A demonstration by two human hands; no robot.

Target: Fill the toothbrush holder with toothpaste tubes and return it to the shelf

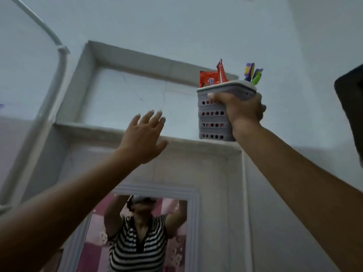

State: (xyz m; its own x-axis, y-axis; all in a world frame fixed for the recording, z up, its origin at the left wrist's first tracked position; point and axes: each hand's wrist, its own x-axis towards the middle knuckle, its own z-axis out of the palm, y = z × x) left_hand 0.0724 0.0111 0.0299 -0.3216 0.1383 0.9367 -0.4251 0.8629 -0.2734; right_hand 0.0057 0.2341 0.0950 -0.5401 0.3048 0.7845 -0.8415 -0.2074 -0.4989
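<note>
Gripping the toothbrush holder (213, 118) near its rim, the right hand (242, 108) has thumb across the front face and the other fingers wrapped round the far side, hidden from view. Holder is grey, perforated with rows of round holes, upright, its base at the front edge of the shelf (117, 132), toward the shelf's right end; whether it touches the ledge or sits just above it cannot be told. Inside: red-orange toothpaste tubes (214, 78) standing at the left side, ends poking above the rim; purple and green items (253, 74) at the right corner, too small to tell what they are.

Right arm extended upward, wrist bent slightly inward. Left hand (143, 138) raised to the left of the holder, well apart from it, palm facing the wall, fingers spread and empty, tips overlapping the shelf's front edge. Below the shelf, a mirror (149, 232) reflects a person in a striped top, both arms raised.
</note>
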